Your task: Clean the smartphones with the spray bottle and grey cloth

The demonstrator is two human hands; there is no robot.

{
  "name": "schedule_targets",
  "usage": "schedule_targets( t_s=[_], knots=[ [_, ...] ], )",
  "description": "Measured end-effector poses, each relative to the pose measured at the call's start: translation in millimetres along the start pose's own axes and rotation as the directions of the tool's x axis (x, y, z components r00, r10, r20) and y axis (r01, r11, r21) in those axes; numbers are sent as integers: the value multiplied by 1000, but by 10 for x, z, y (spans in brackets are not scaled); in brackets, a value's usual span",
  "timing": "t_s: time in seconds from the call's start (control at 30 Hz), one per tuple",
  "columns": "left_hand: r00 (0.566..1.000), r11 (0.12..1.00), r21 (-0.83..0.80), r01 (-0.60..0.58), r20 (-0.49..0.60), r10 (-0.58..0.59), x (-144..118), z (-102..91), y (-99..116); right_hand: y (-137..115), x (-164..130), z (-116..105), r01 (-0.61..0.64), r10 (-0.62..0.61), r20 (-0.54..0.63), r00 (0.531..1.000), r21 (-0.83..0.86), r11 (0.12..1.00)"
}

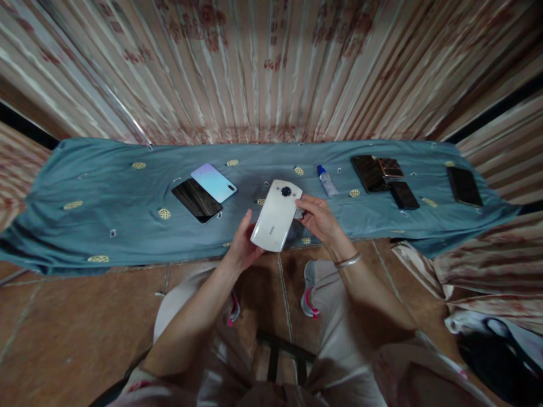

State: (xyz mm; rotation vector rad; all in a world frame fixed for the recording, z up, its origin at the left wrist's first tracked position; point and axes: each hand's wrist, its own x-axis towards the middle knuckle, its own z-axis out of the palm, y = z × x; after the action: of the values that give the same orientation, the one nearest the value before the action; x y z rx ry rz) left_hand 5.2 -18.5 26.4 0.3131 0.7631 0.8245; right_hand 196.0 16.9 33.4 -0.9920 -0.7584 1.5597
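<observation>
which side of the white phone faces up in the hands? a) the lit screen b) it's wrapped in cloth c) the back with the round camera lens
c: the white phone, held between the left hand and right hand, shows its glossy back and round lens.

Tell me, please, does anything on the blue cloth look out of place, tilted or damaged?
Nothing looks damaged or spilled. The small bottle lies on its side on the blue cloth. Two phones at the left overlap at a slant. The left hand and right hand hold the white phone back-up.
</observation>
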Motion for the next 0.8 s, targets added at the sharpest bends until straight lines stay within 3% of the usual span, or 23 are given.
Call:
schedule_targets(
  t_s=[0.13, 0.27, 0.5, 0.8],
  knots=[
    [985, 996, -47, 77, 160, -69, -61, 68, -69, -10, 6, -29, -18, 19, 46, 999, -22, 1000],
    [976, 996, -43, 80, 204, -70, -59, 69, -101, -24, -6, -14, -26, 28, 68, 997, -22, 999],
    [989, 994, -90, 55, 139, -42, -63, 51, -111, -18, -10, 18, -24, 26, 76, 997, -20, 1000],
    [1000, 997, -81, -3, 9, 4, -139, 187, -71, -1, -4, 20, 0, 4, 99, 995, -39, 999]
  ],
)
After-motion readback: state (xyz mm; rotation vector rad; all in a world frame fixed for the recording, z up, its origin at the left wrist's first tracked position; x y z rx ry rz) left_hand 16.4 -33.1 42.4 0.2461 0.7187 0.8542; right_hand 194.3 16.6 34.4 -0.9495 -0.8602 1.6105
